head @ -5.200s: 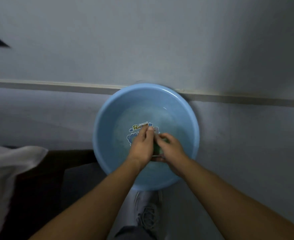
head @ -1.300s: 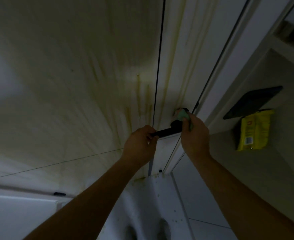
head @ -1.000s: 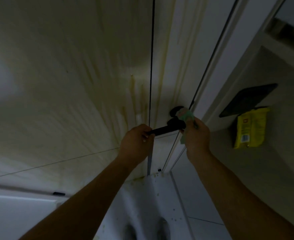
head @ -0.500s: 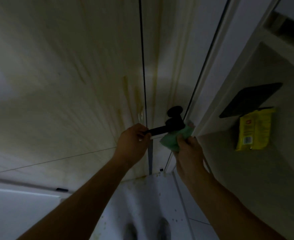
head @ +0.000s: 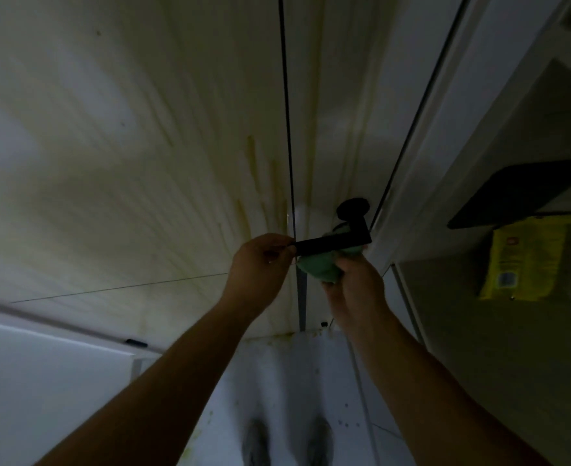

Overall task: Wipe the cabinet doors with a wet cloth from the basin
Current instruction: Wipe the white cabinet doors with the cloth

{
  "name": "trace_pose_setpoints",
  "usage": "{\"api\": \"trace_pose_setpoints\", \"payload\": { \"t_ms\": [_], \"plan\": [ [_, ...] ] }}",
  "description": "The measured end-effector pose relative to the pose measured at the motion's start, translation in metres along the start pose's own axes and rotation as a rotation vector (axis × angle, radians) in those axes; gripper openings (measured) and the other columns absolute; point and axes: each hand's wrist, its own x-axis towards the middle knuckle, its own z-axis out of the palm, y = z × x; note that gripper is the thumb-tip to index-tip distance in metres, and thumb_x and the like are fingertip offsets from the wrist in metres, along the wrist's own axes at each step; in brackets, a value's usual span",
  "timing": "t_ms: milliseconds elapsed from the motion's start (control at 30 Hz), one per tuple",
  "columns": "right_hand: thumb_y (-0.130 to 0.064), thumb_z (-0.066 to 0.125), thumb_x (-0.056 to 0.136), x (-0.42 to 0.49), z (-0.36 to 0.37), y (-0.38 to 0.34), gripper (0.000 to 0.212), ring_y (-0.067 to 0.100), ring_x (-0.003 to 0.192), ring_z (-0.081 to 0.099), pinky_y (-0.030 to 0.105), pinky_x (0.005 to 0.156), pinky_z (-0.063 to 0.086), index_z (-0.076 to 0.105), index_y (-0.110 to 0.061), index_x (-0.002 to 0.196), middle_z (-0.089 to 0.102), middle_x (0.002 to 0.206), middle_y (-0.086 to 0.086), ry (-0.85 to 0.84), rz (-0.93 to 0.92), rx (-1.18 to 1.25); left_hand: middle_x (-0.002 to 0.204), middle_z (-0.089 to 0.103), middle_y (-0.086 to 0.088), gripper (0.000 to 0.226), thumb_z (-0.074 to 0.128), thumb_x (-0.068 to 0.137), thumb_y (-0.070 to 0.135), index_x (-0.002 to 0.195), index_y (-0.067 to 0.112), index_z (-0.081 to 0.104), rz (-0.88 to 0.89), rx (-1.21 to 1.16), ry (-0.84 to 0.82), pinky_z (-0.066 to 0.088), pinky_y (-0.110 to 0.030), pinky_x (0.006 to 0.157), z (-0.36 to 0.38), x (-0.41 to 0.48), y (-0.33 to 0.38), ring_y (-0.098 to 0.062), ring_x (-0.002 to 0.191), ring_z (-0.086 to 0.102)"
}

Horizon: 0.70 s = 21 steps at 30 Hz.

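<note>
A tall pale cabinet door (head: 142,163) streaked with yellowish stains fills the left; a narrower door panel (head: 337,112) stands right of a dark vertical gap. A black lever handle (head: 331,243) juts from the narrow panel below its round black base. My left hand (head: 260,264) grips the free end of the lever. My right hand (head: 354,287) holds a bunched green cloth (head: 321,265) up against the underside of the lever and the door. The basin is out of view.
To the right a recessed shelf holds a flat black object (head: 519,190) and a yellow packet (head: 526,260) beneath it. A white lower panel (head: 42,381) is at the left. My shoes (head: 287,442) stand on a speckled white floor.
Five seconds ago both hands held the cloth in the blue basin. Within the last second my right hand brought the cloth from above the lever's base down to under the lever. Left hand stayed on the handle.
</note>
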Motion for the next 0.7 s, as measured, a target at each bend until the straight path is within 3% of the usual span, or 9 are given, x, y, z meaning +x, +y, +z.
{"api": "trace_pose_setpoints", "payload": {
  "t_ms": [67,167,300,367,433,533,700],
  "plan": [
    [0.002,0.043,0.102,-0.004,0.006,0.008,0.038,0.025,0.103,0.068,0.035,0.088,0.056,0.058,-0.005,0.136,0.068,0.122,0.015,-0.036,0.047,-0.037,0.086,0.069,0.013,0.008,0.067,0.098,0.017,0.102,0.020,0.073,-0.026,-0.048,-0.003,0.044,-0.002,0.061,0.001,0.000,0.001,0.016,0.068,0.061],
    [-0.003,0.044,0.102,-0.010,0.014,0.016,0.038,0.026,0.105,0.068,0.034,0.084,0.057,0.057,-0.006,0.138,0.067,0.127,0.017,-0.091,0.108,0.000,0.083,0.069,0.011,0.004,0.068,0.097,0.019,0.094,0.021,0.071,-0.059,-0.115,0.019,0.047,-0.005,0.060,0.001,-0.002,0.002,0.008,0.069,0.064],
    [-0.022,0.057,0.096,-0.009,0.004,0.010,0.045,0.032,0.120,0.065,0.044,0.102,0.052,0.058,-0.006,0.138,0.067,0.131,0.018,-0.097,0.077,0.003,0.080,0.071,0.006,0.007,0.070,0.095,0.021,0.088,0.022,0.070,-0.125,-0.169,0.006,0.047,-0.010,0.056,-0.001,0.001,0.001,0.002,0.063,0.063],
    [-0.027,0.056,0.101,-0.005,0.003,0.010,0.042,0.032,0.118,0.066,0.048,0.105,0.051,0.059,-0.002,0.135,0.068,0.128,0.019,-0.028,0.066,-0.072,0.083,0.072,0.003,0.008,0.071,0.095,0.021,0.087,0.023,0.070,-0.160,-0.196,-0.011,0.051,-0.018,0.064,0.000,0.003,0.000,-0.008,0.074,0.067],
    [-0.032,0.058,0.102,-0.003,0.012,0.012,0.040,0.030,0.111,0.069,0.047,0.101,0.054,0.062,-0.004,0.131,0.070,0.123,0.017,0.022,0.046,-0.152,0.084,0.072,0.002,0.008,0.071,0.095,0.021,0.087,0.022,0.069,-0.182,-0.235,-0.026,0.054,-0.020,0.066,-0.001,0.004,0.000,-0.010,0.076,0.068],
    [-0.028,0.059,0.101,-0.001,0.028,0.017,0.033,0.027,0.105,0.070,0.041,0.086,0.059,0.063,-0.008,0.127,0.071,0.118,0.014,0.028,0.067,-0.119,0.085,0.071,0.003,0.005,0.071,0.095,0.021,0.093,0.016,0.070,-0.189,-0.254,-0.051,0.051,-0.013,0.060,-0.003,0.004,-0.001,0.000,0.069,0.068],
    [-0.025,0.057,0.099,-0.012,0.018,0.016,0.033,0.026,0.108,0.070,0.037,0.080,0.057,0.065,-0.008,0.127,0.072,0.121,0.015,-0.035,0.071,-0.075,0.087,0.070,-0.004,0.017,0.066,0.098,0.032,0.091,0.016,0.069,-0.179,-0.254,-0.131,0.051,-0.026,0.069,-0.012,0.003,-0.009,-0.021,0.082,0.067]
  ]
}}
